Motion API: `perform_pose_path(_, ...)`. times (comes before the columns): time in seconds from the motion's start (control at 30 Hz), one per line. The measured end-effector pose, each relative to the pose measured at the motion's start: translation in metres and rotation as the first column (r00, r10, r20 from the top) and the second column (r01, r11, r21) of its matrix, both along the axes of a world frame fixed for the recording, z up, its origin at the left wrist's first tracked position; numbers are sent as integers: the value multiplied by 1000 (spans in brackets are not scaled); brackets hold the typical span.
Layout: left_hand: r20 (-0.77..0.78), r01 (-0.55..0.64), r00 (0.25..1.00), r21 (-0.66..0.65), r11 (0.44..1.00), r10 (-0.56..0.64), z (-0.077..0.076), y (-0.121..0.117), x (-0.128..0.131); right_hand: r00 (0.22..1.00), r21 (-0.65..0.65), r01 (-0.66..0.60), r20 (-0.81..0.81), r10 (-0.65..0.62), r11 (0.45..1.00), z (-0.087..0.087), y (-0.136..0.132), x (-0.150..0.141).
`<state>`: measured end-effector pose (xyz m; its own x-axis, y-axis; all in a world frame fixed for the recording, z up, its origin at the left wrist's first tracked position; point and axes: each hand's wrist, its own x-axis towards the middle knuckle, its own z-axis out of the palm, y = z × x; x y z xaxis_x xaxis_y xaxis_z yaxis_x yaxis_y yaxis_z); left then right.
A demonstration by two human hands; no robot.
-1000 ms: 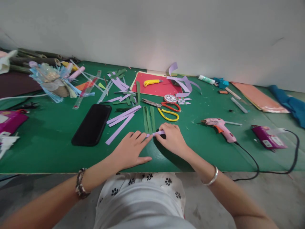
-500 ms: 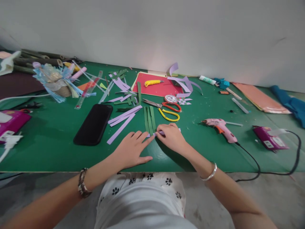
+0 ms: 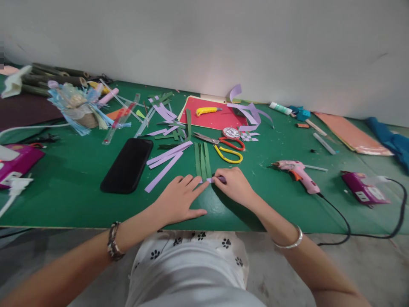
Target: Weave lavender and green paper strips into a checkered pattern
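Observation:
My left hand (image 3: 180, 198) lies flat on the table with fingers stretched, its index fingertip by a lilac paper strip (image 3: 209, 180). That strip runs sideways at the lower ends of several upright green paper strips (image 3: 202, 161). My right hand (image 3: 234, 184) pinches the lilac strip just right of the green ones, and part of it shows by the fingers. Loose lilac strips (image 3: 168, 158) fan out beyond my left hand. Scissors (image 3: 228, 153) with one red and one yellow handle lie open beyond my right hand.
A black phone (image 3: 127, 166) lies left of my hands. To the right are a pink glue gun (image 3: 298, 170) with a cord and a purple power box (image 3: 364, 187). Farther back lie a yellow cutter (image 3: 206, 111) on red card (image 3: 191, 111) and woven paper pieces.
My right hand has slid slightly right along the lilac strip, baring more of it beside the green strips. The left hand stays in place; the view has shifted a little.

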<state>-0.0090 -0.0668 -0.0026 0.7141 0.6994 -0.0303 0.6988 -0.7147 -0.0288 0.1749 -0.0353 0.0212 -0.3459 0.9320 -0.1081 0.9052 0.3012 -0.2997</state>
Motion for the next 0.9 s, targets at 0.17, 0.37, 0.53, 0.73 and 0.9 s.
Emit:
perform_pose_path(0.17,76,63,995,-29,998,-61,-5,1,-1,999,9,-30,11,30,1000,0,1,0)
perform_pose_path(0.37,141,91,987,-126,988,-73,-10,-1,-2,998,39,-48,39,47,998,-2,1,0)
perform_pose_path(0.53,116,69,992,-183,981,-48,-8,-2,-1,999,51,-26,46,24,998,-2,0,2)
perform_pose_path(0.73,102,64,994,-186,980,-45,-5,-1,1,995,49,28,99,-33,998,-1,-2,12)
perform_pose_path(0.9,107,65,993,-177,982,-46,-6,0,1,992,42,67,107,-71,997,1,-4,17)
